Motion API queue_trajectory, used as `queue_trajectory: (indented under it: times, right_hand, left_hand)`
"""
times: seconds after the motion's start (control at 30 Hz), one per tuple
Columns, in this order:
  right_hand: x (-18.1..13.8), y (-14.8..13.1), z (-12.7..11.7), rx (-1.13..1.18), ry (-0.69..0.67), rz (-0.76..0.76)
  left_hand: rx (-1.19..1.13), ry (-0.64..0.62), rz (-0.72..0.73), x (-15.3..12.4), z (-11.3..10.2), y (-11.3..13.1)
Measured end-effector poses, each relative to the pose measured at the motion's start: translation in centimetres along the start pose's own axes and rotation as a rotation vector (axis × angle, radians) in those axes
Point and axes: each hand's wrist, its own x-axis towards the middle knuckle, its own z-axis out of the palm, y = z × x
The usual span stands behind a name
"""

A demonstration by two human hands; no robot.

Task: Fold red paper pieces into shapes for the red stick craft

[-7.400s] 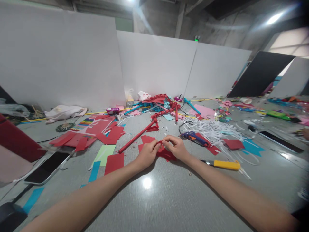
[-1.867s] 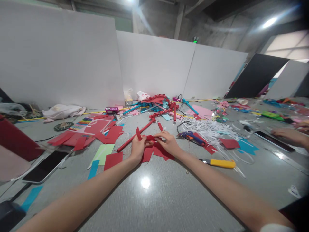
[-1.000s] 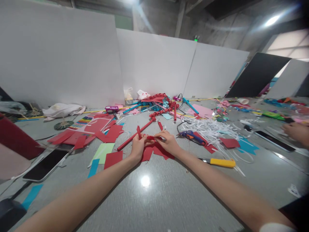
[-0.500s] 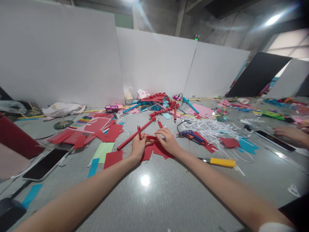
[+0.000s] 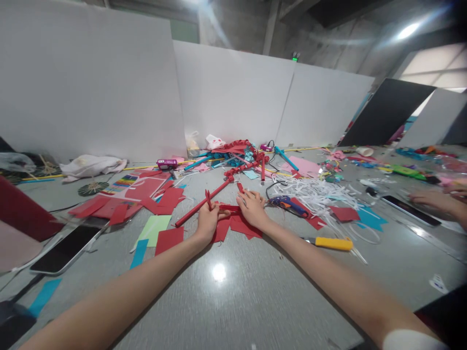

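My left hand (image 5: 206, 219) is closed on a folded red paper strip (image 5: 223, 207), one end of which sticks up above my fingers. My right hand (image 5: 251, 208) lies on the other end of the strip, fingers pressed down on it against the grey table (image 5: 233, 296). Flat red paper pieces (image 5: 241, 226) lie under and between both hands. A long red paper roll (image 5: 199, 206) runs diagonally just behind my left hand.
A blue glue gun (image 5: 288, 204) and a yellow utility knife (image 5: 332, 242) lie right of my hands. White paper shreds (image 5: 314, 190), red sheets (image 5: 138, 194), a phone (image 5: 62, 250) at left, a tablet (image 5: 408, 210) and another person's hand (image 5: 430, 199) at right.
Since 7.4 s ago the red paper has been folded into a narrow strip with one end raised. In the last second my right hand has flattened onto the strip.
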Motion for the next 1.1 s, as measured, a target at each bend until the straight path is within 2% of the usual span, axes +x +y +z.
queue_trajectory:
  times: [0.3,0.43,0.5,0.63,0.73,0.83,0.97,1.1]
  right_hand:
    - [0.3,0.1,0.2,-0.005,-0.056,0.039]
    - [0.1,-0.1,-0.3,0.048,0.009,0.044]
    - [0.0,-0.2,-1.3,0.103,0.093,-0.005]
    - [-0.2,-0.7,-4.2,0.21,0.188,-0.24]
    - [-0.5,-1.1,-5.4,0.286,0.249,-0.28]
    - [-1.1,-1.1,-5.3,0.347,0.251,-0.315]
    - [-2.4,0.0,-4.4,0.332,0.162,-0.43]
    - [-3.1,1.0,-4.2,0.328,0.16,-0.454]
  left_hand:
    - [0.012,-0.006,-0.005,0.0,0.1,0.1]
    - [-0.002,-0.004,-0.011,-0.1,0.1,0.1]
    - [-0.015,0.005,-0.016,0.0,0.1,0.1]
    - [-0.043,0.023,-0.03,0.2,-0.1,-0.1]
    - [-0.061,0.019,-0.046,0.4,-0.1,-0.1]
    - [-0.089,0.002,-0.052,0.5,-0.2,-0.2]
    - [-0.101,0.012,-0.049,0.5,-0.2,-0.3]
    - [-0.101,0.013,-0.049,0.4,-0.1,-0.2]
